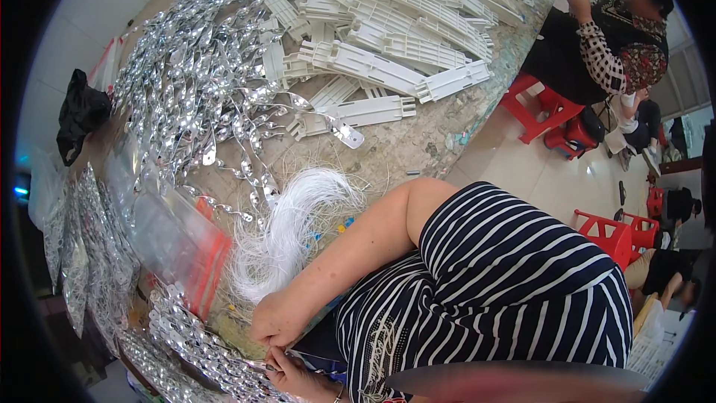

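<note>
My right hand (279,321) is closed, fingers curled down, at the lower middle beside the near end of a loose bundle of white string (287,231). Just below it, my left hand (292,375) has thumb and fingers pinched together. The fingertips of both hands meet; whatever lies between them is too small or hidden to make out. Left of the hands lie twisted shiny silver strips (198,336) with small holes, close to the fingertips. A clear plastic bag (168,227) with a red edge rests beyond them.
A large heap of silver twisted strips (201,52) covers the far left of the table. White slotted plastic pieces (388,67) are piled at the far middle. More silver strips (93,246) hang at the left edge. Another person (619,52) sits at the upper right, near red stools (541,108).
</note>
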Available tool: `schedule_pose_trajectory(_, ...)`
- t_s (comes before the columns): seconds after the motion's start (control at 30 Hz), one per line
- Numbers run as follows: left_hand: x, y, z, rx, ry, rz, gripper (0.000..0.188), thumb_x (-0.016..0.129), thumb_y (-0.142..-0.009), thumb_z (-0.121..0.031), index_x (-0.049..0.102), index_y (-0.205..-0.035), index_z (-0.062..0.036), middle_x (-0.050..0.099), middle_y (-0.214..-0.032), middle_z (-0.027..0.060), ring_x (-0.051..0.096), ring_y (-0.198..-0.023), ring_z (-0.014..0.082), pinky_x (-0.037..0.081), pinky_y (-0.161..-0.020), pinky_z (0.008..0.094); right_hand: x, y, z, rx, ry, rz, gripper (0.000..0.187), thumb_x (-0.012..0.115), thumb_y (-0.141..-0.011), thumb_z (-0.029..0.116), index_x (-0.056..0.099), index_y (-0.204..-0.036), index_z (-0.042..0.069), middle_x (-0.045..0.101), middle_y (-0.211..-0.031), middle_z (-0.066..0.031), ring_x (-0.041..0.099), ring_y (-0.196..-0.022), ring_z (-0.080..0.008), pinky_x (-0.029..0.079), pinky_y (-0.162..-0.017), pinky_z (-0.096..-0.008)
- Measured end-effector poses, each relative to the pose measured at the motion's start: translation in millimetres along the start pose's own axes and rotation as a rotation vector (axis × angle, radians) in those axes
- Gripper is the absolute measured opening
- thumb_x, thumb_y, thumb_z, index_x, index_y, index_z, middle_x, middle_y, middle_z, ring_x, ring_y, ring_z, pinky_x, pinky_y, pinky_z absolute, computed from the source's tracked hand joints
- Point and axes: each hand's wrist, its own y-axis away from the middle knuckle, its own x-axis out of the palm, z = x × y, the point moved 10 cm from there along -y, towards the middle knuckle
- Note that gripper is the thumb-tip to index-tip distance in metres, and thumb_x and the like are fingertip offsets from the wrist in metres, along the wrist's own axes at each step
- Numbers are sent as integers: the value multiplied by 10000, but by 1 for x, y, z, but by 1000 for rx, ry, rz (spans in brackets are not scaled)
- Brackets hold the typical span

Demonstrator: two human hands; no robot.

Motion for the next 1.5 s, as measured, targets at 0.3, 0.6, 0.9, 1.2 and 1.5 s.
schedule_pose_trajectory(0.3, 15, 4, -10, -84, 91, -30, 263, 514, -935, -206, 591, -1050, 17, 504, -683, -27, 367, -555, 24, 267, -497, 167, -27, -1, 1, 64, 18, -46, 184, 555, -799, 243, 630, -861, 86, 632, -825, -134, 613, -770, -322, 486, -655, -404)
schedule_pose_trajectory(0.6, 28, 8, -22, -32, 134, 167, 350, 435, -965, -190, 498, -1248, 6, 595, -886, 9, 441, -642, 33, 348, -546, 172, -50, 0, 10, 291, -177, -63, 119, 594, -859, 130, 603, -925, 31, 586, -763, 3, 533, -720, -65, 439, -643, -227)
schedule_pose_trajectory(0.9, 35, 9, -32, 9, 279, 261, 499, 559, -871, -17, 400, -1344, -9, 560, -870, -1, 492, -661, 45, 407, -527, 166, -56, 1, 18, 320, -181, -114, 91, 583, -873, 97, 591, -918, 17, 584, -789, 13, 532, -739, -48, 428, -683, -207)
schedule_pose_trajectory(1.2, 33, 9, -28, 75, 224, 232, 480, 597, -839, 4, 462, -1300, -8, 549, -868, -21, 490, -687, 33, 418, -544, 162, -57, 1, 15, 330, -94, -108, 73, 600, -854, 86, 592, -886, 21, 579, -772, 20, 510, -711, -49, 422, -664, -209)
schedule_pose_trajectory(1.5, 33, 11, -27, 121, 156, 215, 494, 605, -839, -1, 457, -1310, -25, 560, -868, -30, 502, -708, 28, 420, -552, 158, -59, 2, 18, 321, -113, -136, 60, 606, -843, 77, 596, -866, 22, 568, -764, 23, 491, -697, -51, 415, -650, -204)
